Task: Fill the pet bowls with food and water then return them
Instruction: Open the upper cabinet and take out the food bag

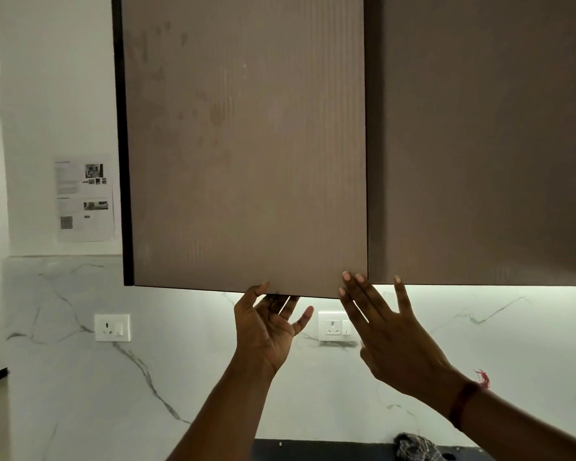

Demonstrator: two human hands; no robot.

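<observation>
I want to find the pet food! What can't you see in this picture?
Head view only:
- Inside of the cabinet: hidden by its brown door; food cannot be told.
- Pet bowls: none in view.
- Left hand fingertips: tucked under the door's bottom edge.
- Paper sheet on the wall: print too small to read.
- Checked cloth: cut off by the bottom edge.
- Right hand: holds nothing.

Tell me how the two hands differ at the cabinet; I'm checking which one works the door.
The left hand curls under the cabinet door's bottom edge, palm towards the camera; the right hand is spread flat, back towards the camera, fingertips at the door's lower right corner. Only the right wrist wears a band. Both reach upward.
</observation>
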